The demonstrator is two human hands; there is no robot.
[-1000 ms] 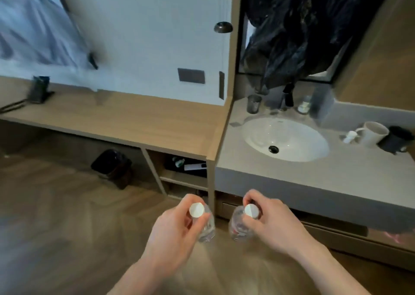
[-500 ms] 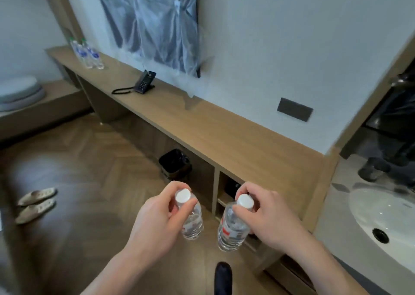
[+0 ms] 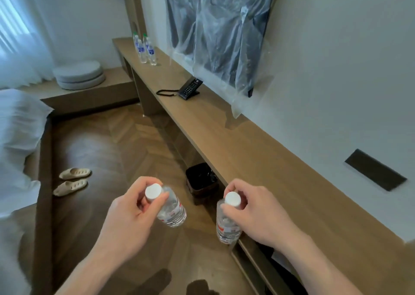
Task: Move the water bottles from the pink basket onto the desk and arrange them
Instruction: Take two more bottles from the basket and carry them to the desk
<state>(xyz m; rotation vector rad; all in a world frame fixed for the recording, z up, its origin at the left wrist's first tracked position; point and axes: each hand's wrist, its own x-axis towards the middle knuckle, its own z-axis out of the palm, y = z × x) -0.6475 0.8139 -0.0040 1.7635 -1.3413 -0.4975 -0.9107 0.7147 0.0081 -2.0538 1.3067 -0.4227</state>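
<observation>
Gripping the necks, left hand (image 3: 129, 221) and right hand (image 3: 258, 214) fingers each hold one water bottle, probably just beside the tabletop (image 3: 224, 135).

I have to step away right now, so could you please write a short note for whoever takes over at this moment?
Left hand: grips a white-capped water bottle near its neck, held tilted over the floor.
Right hand: grips a second bottle near its neck, roughly upright, close to the desk's front edge.
Desk: several green-capped bottles already stand at its far end; a black phone sits midway.
The pink basket is out of view.
Done: both bottles are in hand.
Left: set both on the desk and line them up, probably beside the standing group.
</observation>
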